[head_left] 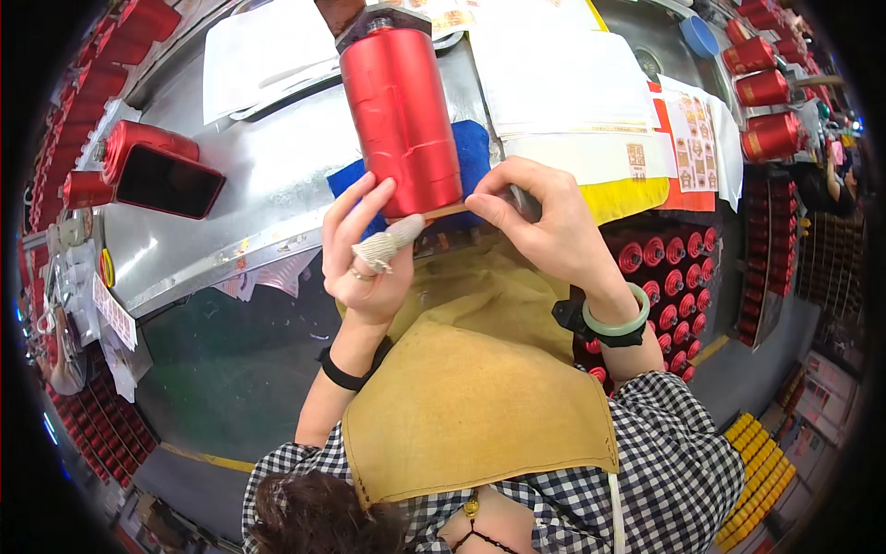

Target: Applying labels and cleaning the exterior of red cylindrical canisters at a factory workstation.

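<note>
A shiny red cylinder (401, 120) with raised relief lies in front of me, its far end against a dark metal fixture (383, 23). My left hand (369, 249) has its fingertips on the cylinder's near left side. A pale knitted finger cover (386, 246) sits on one of its digits, at the near rim. Along that rim runs a thin orange-brown strip (445, 213). My right hand (554, 217) pinches near the strip's right end, finger and thumb together. A grey piece (526, 203) shows under the right hand; I cannot tell what it is.
Blue cloth (472, 148) lies under the cylinder on the metal bench (249, 194). A dark-screened phone (171, 180) leans by red cylinders at left. White paper sheets (563, 83) and a yellow sheet (628, 198) lie at right. Several red cylinders (674, 277) are racked below the bench's right side.
</note>
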`<state>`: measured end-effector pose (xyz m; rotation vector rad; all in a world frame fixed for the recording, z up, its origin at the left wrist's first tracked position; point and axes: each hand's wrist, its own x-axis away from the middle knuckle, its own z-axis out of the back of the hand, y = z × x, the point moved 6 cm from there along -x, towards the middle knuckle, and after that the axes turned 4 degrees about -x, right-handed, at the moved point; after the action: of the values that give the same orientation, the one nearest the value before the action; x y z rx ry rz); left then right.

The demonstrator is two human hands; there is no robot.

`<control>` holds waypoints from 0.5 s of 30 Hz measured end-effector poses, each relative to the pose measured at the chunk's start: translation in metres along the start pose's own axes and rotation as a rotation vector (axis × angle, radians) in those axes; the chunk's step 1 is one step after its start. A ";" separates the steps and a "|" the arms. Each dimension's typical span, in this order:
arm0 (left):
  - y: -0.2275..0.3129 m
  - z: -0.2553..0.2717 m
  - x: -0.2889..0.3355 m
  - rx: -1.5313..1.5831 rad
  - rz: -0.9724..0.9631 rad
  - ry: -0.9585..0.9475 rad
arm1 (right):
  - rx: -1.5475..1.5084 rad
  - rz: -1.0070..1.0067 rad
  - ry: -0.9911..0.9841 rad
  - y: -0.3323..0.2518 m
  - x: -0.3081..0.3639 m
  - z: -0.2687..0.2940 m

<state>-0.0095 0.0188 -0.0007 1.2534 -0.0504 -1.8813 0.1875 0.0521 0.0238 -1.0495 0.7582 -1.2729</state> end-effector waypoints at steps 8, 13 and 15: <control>-0.006 0.003 0.010 -0.032 0.189 0.053 | -0.002 -0.026 -0.004 0.007 0.000 0.001; 0.007 -0.001 -0.008 -0.010 -0.012 -0.045 | 0.006 0.038 0.021 0.008 -0.001 0.000; -0.003 0.000 0.003 0.067 0.111 0.007 | 0.005 0.008 0.000 0.005 -0.003 -0.002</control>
<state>-0.0117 0.0192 -0.0044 1.2755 -0.1770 -1.7925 0.1870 0.0542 0.0184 -1.0419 0.7581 -1.2674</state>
